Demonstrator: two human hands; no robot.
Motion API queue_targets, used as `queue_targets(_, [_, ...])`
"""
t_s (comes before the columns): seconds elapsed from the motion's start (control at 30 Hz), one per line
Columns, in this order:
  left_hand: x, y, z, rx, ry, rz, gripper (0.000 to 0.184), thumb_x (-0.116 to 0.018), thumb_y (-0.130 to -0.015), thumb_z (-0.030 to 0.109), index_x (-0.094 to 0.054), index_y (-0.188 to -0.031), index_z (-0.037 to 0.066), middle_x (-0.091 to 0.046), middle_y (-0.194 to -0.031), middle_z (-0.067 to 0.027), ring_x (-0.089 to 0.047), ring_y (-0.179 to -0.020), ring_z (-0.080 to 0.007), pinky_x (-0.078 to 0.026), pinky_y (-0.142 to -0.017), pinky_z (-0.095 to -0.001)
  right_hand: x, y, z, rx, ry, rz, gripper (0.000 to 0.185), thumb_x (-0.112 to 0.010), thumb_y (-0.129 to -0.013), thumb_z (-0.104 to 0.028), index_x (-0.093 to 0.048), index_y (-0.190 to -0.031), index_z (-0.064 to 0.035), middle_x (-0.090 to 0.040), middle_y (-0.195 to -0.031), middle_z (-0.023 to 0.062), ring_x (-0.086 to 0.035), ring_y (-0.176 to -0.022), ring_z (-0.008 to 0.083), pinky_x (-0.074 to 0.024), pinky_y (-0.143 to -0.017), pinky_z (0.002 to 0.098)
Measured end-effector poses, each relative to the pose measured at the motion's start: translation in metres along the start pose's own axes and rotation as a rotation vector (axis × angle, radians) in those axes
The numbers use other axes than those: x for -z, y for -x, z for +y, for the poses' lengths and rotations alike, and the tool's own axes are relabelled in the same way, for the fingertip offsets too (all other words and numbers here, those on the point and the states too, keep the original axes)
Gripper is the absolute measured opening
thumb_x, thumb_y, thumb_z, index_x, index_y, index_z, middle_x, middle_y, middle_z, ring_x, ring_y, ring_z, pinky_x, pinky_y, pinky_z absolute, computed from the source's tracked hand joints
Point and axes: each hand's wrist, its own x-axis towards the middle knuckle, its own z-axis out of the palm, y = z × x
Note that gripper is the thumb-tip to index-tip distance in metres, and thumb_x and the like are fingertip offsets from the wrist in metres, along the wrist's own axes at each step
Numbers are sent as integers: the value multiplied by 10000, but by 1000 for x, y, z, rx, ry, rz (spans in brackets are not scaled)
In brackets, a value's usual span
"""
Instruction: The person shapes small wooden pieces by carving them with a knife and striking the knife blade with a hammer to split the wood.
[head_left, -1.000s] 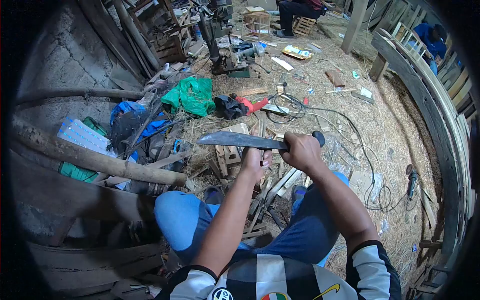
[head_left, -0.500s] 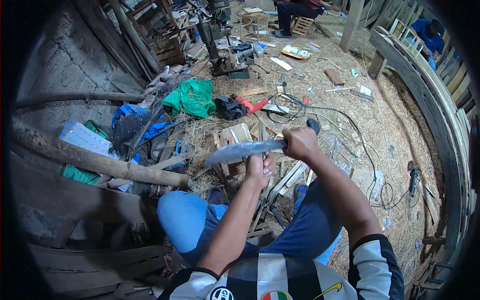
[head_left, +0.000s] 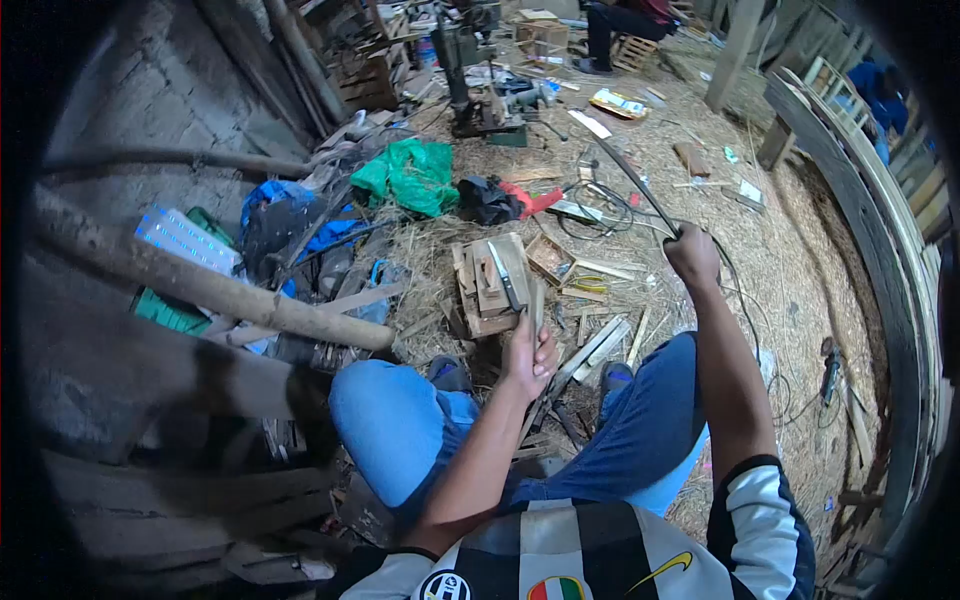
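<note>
My left hand (head_left: pixel 528 358) is closed around a short wooden strip (head_left: pixel 537 302), whose upper end stands out above my fingers. Up and to the right, my right hand (head_left: pixel 692 257) grips a machete (head_left: pixel 637 180); its blade is seen nearly edge-on, slanting away to the upper left, apart from the strip. Just beyond my left hand lies a wooden block (head_left: pixel 489 318) with a knife (head_left: pixel 502 272) on top. A small wooden box (head_left: pixel 549 262) stands beside the block, and yellow-handled pliers (head_left: pixel 588 285) lie close by.
Wood strips (head_left: pixel 602 345) lie between my feet. A green plastic bag (head_left: pixel 405 178) and a red power tool (head_left: pixel 535 200) with a cable sit ahead. At left runs a thick pole (head_left: pixel 230 288). An angle grinder (head_left: pixel 830 370) lies right. Two other people sit farther back.
My right hand has swung the machete up and to the right, off the wooden strip. The view has shifted slightly, and the knife on the block now shows. My left hand still holds the strip.
</note>
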Motion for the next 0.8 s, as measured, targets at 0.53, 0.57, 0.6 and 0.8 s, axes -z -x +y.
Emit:
queue_targets(0.53, [57,-53,-23,-186,275,436,402,-476,-1056,521,-554,-958,139,-534,-669,-29,-424,-435,-127,-302,-379,-298,-51,102,-56,70,-79,-268,400,-760,-762,-415,-776,-909,-43,-740,-885,229,-731,-860,386,-566,-805,476])
queue_targets(0.57, [61,-57,-23,-176,284,432,402,-476,-1056,521,-554,-958,139,-534,-669,-29,-424,-435,-127,-302,-379,-298,-63,107,-53,37,-142,-318,422,-765,-766,-431,-774,-896,-30,-740,-865,228,-734,-848,379,-565,-794,465])
queue_targets(0.6, [60,-57,-20,-200,269,543,415,-494,-1048,522,-553,-980,116,-551,-688,-36,-423,-416,-129,-310,-361,-298,-71,115,-57,21,-246,-327,465,-774,-770,-454,-756,-844,4,-724,-773,204,-729,-761,347,-551,-736,441])
queue_targets(0.8, [64,-48,-17,-281,224,728,452,-513,-1048,469,-573,-855,65,-545,-622,-36,-457,-411,-153,-336,-376,-307,-66,141,-101,-30,-501,-339,357,-798,-823,-300,-680,-736,25,-575,-573,49,-524,-469,129,-399,-450,342])
